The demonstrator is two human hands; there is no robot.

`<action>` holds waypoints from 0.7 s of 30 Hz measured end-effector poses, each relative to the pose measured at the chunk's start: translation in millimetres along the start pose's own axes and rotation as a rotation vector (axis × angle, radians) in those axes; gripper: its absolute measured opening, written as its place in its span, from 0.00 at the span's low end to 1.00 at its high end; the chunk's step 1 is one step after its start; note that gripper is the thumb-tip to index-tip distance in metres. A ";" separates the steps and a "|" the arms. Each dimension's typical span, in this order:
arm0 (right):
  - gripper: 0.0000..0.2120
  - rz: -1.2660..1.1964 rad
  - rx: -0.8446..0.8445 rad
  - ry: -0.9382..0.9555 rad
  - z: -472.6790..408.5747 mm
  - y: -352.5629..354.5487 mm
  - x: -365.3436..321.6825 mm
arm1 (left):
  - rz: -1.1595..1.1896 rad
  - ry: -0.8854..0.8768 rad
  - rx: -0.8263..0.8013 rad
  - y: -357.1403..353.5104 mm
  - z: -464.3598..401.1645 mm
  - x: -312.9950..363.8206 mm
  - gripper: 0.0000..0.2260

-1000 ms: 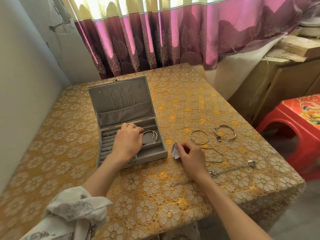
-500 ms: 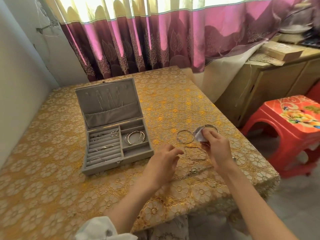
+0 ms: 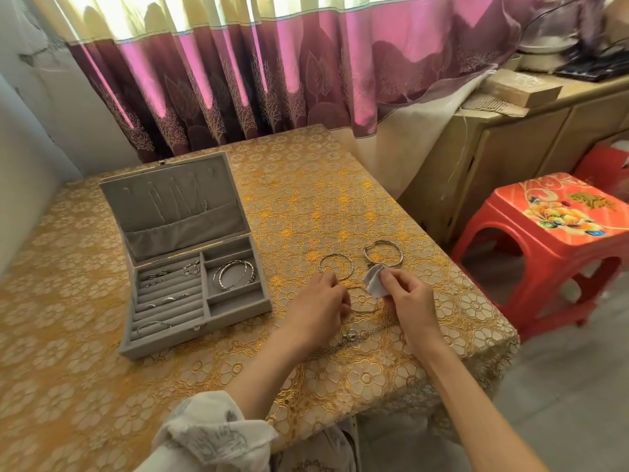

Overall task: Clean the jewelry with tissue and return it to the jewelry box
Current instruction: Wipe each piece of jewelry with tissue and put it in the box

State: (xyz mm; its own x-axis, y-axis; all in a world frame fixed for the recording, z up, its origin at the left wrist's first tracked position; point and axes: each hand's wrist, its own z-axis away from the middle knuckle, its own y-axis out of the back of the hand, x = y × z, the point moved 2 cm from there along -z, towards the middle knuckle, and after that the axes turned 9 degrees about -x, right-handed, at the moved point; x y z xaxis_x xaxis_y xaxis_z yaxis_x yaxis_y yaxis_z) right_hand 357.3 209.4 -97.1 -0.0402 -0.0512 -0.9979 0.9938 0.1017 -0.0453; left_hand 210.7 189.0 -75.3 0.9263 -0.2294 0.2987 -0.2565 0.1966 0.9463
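Two hands are working at the centre of the frame, over the gold lace tablecloth [image 3: 306, 206]. The right hand [image 3: 410, 301] is pinching a small pale tissue [image 3: 374, 282] between thumb and fingertips, the tissue sticking up toward the upper left of that hand. The left hand [image 3: 321, 303] is lying with its fingers curled downward over a thin bangle [image 3: 362, 299] that is resting on the cloth between the two hands; whether those fingers are actually gripping it I cannot tell.

Several pieces are waiting uncleaned: a slim ring bangle [image 3: 336, 266] just above the left hand, a thicker bangle [image 3: 383, 253] up and to the right of it, and a chain bracelet [image 3: 350, 337] lying just below the hands. The grey jewelry box [image 3: 190, 301] is standing open at the left of centre, with two bangles [image 3: 234, 274] already sitting in its right-hand compartment and small rings in the rolls to the left.

By my reading, the step in hand is fetching the next piece. The coming move is calling for a firm lift of one bangle with the left hand and a wrap of the tissue around it.

Compared with a second ago, the left hand is no longer resting on the box at the left; it is now beside the right hand among the loose pieces. The camera view is also sitting further to the right.
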 end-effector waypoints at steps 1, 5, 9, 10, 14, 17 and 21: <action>0.07 -0.008 -0.002 -0.009 0.0 0.6 0.1 | 0.013 -0.002 -0.003 0.1 0.2 0.5 0.06; 0.07 -0.016 -0.011 -0.029 2.9 3.9 -1.2 | 0.386 0.050 -0.042 12.0 9.3 0.9 0.03; 0.06 -0.148 -0.050 -0.048 9.8 -0.9 -10.9 | 0.771 0.039 -0.027 35.9 29.8 1.9 0.03; 0.06 -0.195 -0.070 -0.054 12.3 -4.1 -15.2 | 0.823 0.032 -0.011 42.7 35.9 1.3 0.03; 0.06 -0.338 -0.206 -0.053 27.7 -22.5 -33.6 | 0.927 -0.005 -0.015 65.8 62.7 -3.5 0.03; 0.07 -0.277 -0.292 -0.055 42.4 -40.2 -41.1 | 0.863 0.017 -0.001 74.8 81.9 -11.9 0.03; 0.07 -0.152 -0.379 -0.012 61.8 -64.6 -46.2 | 0.817 0.035 0.060 79.6 106.3 -23.1 0.03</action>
State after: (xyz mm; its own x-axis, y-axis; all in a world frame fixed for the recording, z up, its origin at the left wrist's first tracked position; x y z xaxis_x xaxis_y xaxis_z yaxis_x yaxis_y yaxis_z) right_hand 301.4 143.8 -45.2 -0.1806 -0.1049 -0.9780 0.8679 0.4507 -0.2086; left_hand 139.6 108.6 6.2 0.4487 -0.0063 0.8936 -0.8675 0.2373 0.4373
